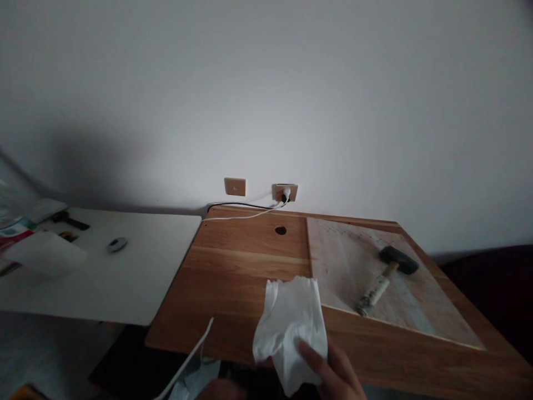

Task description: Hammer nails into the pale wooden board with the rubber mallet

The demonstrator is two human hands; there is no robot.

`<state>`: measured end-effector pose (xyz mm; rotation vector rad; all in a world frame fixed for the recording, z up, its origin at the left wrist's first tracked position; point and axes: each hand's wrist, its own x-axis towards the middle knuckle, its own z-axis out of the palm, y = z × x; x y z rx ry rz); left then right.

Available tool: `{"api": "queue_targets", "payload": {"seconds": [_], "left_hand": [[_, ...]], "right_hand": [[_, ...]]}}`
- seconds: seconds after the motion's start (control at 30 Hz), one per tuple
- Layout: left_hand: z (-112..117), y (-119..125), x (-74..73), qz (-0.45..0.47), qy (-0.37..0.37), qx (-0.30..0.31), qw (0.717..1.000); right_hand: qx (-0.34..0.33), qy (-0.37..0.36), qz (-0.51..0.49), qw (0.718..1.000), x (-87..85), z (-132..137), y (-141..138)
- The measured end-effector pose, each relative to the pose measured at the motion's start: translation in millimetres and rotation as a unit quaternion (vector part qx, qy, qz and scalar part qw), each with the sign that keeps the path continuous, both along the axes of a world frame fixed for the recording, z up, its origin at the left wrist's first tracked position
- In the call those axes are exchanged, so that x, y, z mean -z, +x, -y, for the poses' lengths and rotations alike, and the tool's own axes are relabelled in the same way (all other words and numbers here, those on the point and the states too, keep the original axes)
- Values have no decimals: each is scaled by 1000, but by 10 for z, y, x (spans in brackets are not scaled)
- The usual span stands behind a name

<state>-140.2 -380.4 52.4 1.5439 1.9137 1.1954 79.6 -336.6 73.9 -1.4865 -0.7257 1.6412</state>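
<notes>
My right hand (335,371) grips a white tissue (293,316) from below, thumb across its front. The tissue hangs loosely creased above the front edge of the wooden desk (233,266). At the bottom edge, a dark, blurred part of my left hand (220,389) shows, its fingers too unclear to read. Near it rises a thin white cord or rod (189,355), with a pale, crumpled item (195,379) beside it. On a square board (345,261) to the right lies a mallet (398,260) with a dark head and a worn, pale handle.
A white table (137,272) adjoins the desk on the left, bearing a small round object (117,244), a black tool (75,222) and white paper (44,253). At the wall, a socket (285,193) holds plugged cables. The desk has a round hole (280,230).
</notes>
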Motion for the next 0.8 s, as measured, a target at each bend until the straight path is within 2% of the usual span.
{"api": "queue_targets", "payload": {"seconds": [0.1, 0.2, 0.27, 0.37, 0.47, 0.57, 0.63, 0.67, 0.7, 0.8], "left_hand": [[225, 282, -40, 77, -4, 25, 997], [154, 513, -160, 204, -13, 58, 977], [56, 590, -299, 225, -34, 64, 972], [-64, 600, -560, 172, -45, 95, 980], [-166, 558, -802, 123, -23, 153, 980], [-286, 522, -999, 40, 11, 176, 984], [-359, 514, -1126, -20, 45, 177, 983], [-382, 516, -1188, -39, 64, 171, 982], [-389, 521, -1244, -49, 76, 163, 982], [-294, 550, -1300, -21, 74, 144, 987]], "right_hand": [[-47, 74, -37, 995, -212, 12, 18], [-79, 141, -67, 985, -380, 36, 105], [-85, 181, -38, 979, -436, 44, 225], [-143, 282, 89, 944, -451, 16, 456], [-180, 374, 234, 879, -483, -71, 641], [-163, 458, 307, 818, -640, -190, 730], [-141, 495, 318, 796, -808, -244, 759], [-138, 501, 306, 798, -891, -250, 773], [-142, 492, 283, 811, -960, -237, 792], [-150, 391, 187, 889, -1002, -78, 896]]}}
